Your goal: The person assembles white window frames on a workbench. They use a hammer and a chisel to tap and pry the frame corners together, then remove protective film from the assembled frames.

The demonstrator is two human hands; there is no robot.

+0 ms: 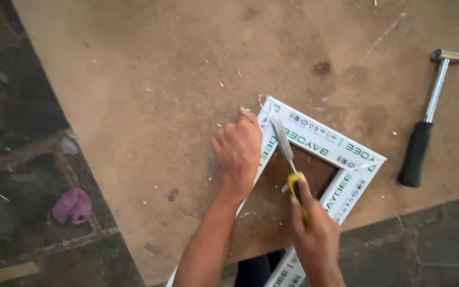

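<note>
While the white window frame (322, 146) lies flat on the brown counter (150, 79), the person's left hand (238, 151) presses down as a closed fist on the frame's left bar, just below its top corner. The right hand (314, 234) sits over the frame's lower opening, its grip closed around the yellow handle of a chisel (285, 154), whose flat metal blade reaches up to the inside of that same top corner. White shavings are scattered on the counter above and to the left of the frame. A hammer (426, 125) with a black handle and a red-tipped head rests on the counter well to the right of the frame. Far left of the frame, on the dark floor (22, 159), lies a crumpled pink scrap (73, 205).
</note>
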